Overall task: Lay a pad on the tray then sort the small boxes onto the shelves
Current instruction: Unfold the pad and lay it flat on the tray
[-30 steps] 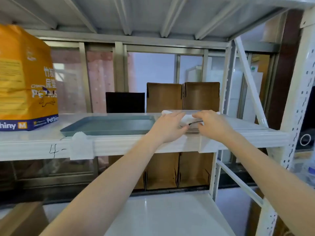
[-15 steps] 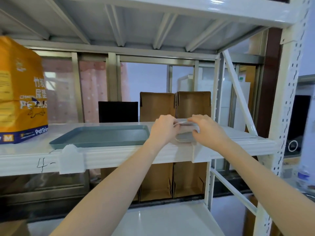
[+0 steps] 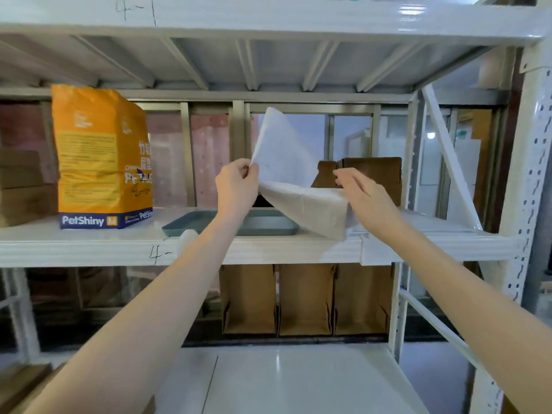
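A white pad (image 3: pixel 294 186) hangs half unfolded in the air above the middle shelf, one flap standing up and the other drooping over the shelf's front edge. My left hand (image 3: pixel 237 186) pinches its upper left corner. My right hand (image 3: pixel 366 194) grips its right edge. A grey-green tray (image 3: pixel 197 224) lies flat on the shelf just left of and below the pad, partly hidden by my left forearm. Small brown cardboard boxes (image 3: pixel 370 174) stand at the back of the shelf behind my right hand.
An orange PetShiny bag (image 3: pixel 103 158) stands on the shelf left of the tray, with brown cartons (image 3: pixel 21 186) at the far left. Open cardboard boxes (image 3: pixel 306 300) line the back beneath this shelf. A white lower shelf (image 3: pixel 283 380) and the right upright (image 3: pixel 525 204) frame the space.
The pad went from a folded bundle on the shelf to lifted and opening between my hands. My left hand rose with one corner. The view tilted upward, showing more of the bag.
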Action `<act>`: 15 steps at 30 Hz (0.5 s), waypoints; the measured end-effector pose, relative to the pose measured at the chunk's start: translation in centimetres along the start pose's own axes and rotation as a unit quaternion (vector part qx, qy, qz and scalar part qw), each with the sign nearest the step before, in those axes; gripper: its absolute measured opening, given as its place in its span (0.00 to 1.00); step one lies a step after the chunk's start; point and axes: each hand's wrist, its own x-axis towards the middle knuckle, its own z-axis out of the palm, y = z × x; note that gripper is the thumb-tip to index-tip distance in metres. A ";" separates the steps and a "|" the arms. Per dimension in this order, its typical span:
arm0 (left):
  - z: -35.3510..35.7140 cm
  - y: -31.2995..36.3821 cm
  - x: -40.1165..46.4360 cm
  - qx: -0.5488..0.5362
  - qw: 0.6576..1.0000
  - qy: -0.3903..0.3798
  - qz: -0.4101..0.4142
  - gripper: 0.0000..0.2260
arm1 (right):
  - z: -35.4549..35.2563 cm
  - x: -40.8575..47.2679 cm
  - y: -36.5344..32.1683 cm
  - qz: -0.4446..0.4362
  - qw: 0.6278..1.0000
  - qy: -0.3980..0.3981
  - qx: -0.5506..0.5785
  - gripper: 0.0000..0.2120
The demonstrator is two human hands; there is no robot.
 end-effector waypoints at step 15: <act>-9.0 -1.9 -5.4 -0.197 0.979 -0.018 -0.041 0.06 | 5.2 -2.6 0.8 0.174 0.975 -0.129 0.052 0.33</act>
